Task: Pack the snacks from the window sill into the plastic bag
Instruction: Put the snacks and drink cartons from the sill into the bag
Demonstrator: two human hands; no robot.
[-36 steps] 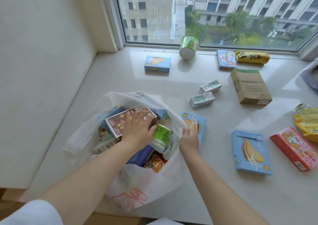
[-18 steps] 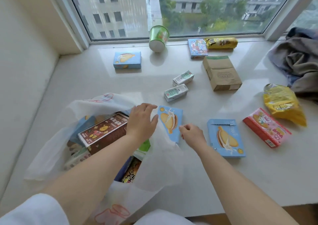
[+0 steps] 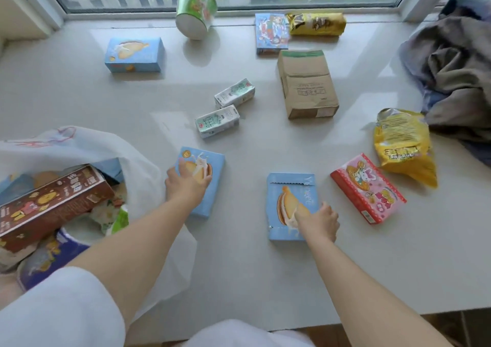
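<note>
Fingers of left hand (image 3: 187, 184) curl over blue box (image 3: 210, 171); right hand (image 3: 317, 223) fingers grip second blue box (image 3: 289, 192).

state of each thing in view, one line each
plastic bag: open, partly filled
brown box: in the bag, tilted
left hand: on the blue box beside the bag
right hand: on the opened blue box
green cup: tipped over
milk cartons: lying flat
cardboard box: closed
yellow bag: lying on sill

The plastic bag (image 3: 79, 145) runs off the left edge; carton print is unreadably small.
</note>
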